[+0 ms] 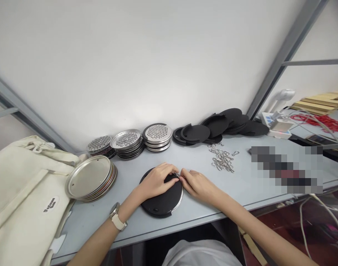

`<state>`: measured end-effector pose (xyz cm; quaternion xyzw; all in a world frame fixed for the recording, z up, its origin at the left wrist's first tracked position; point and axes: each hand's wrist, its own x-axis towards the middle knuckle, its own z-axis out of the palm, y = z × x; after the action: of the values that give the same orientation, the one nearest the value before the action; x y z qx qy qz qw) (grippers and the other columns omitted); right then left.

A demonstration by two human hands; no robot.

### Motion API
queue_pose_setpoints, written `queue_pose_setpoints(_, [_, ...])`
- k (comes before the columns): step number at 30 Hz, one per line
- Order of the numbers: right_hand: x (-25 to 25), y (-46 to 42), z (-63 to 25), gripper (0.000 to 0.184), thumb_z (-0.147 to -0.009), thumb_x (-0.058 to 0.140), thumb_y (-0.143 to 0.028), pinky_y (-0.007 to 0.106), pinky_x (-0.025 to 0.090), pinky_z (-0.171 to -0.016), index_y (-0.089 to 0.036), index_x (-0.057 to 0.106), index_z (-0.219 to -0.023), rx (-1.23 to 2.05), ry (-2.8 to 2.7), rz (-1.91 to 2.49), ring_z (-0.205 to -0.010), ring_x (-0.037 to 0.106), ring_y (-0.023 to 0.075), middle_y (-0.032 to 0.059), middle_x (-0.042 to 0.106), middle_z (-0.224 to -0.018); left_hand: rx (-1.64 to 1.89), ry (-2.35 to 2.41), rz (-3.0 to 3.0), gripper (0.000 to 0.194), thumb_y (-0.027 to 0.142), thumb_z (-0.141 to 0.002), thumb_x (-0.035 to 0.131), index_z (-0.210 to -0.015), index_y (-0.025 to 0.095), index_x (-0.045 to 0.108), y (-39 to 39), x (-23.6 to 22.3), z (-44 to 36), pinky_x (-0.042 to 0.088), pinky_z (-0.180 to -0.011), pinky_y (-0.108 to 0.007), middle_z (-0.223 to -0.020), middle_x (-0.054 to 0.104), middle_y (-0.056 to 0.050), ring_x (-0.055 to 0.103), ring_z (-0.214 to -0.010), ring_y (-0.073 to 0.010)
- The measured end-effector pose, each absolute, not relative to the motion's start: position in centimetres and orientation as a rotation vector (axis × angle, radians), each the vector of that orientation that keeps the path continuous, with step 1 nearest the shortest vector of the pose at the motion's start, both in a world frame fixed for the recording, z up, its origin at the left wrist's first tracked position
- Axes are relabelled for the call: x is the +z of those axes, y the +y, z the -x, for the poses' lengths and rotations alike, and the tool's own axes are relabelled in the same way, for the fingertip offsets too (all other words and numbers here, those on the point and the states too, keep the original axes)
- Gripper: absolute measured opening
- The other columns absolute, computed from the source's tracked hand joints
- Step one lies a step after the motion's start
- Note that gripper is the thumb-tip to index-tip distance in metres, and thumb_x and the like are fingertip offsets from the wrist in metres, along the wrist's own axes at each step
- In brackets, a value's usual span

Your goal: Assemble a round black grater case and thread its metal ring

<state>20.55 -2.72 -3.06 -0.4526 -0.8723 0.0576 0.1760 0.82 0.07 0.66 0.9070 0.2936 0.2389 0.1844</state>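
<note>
A round black disc with a bright metal rim along its right side lies flat near the table's front edge. Across its upper part rests my left hand, thumb and fingers closing at the disc's upper right edge. There they hold a small metal clip, partly hidden by the fingers. My right hand pinches at the same spot from the right, its fingertips together at the clip and rim. Several loose metal clips lie in a pile to the right.
Behind my hands stand stacks of round grater plates and a perforated disc stack. Black round covers are heaped at the back right. Plain metal discs are stacked left, beside a cream canvas bag. A pixelated patch covers something on the right.
</note>
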Motion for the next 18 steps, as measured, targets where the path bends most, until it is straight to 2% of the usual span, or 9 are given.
queue_pose_setpoints(10, [-3.41, -2.66, -20.64, 0.018, -0.097, 0.026, -0.023, 0.025, 0.03, -0.053, -0.018, 0.042, -0.09, 0.086, -2.457, 1.281, -0.055, 0.047, 0.0148, -0.0007, 0.051, -0.063, 0.657, 0.8, -2.643, 0.009, 0.021, -0.088, 0.051, -0.097, 0.019, 0.051, -0.02, 0.84, -0.86, 0.045, -0.083, -0.033, -0.094, 0.058, -0.005, 0.054, -0.092, -0.0191])
queue_pose_setpoints(18, [-2.96, -2.72, -20.76, 0.017, -0.097, 0.028, -0.023, 0.025, 0.035, -0.058, -0.019, 0.044, -0.091, 0.186, -2.467, 1.226, -0.061, 0.051, 0.0152, 0.0015, 0.055, -0.07, 0.654, 0.813, -2.687, 0.01, 0.019, -0.087, 0.05, -0.098, 0.019, 0.05, -0.12, 0.81, -0.85, 0.045, -0.084, -0.034, -0.095, 0.057, -0.005, 0.053, -0.094, -0.02])
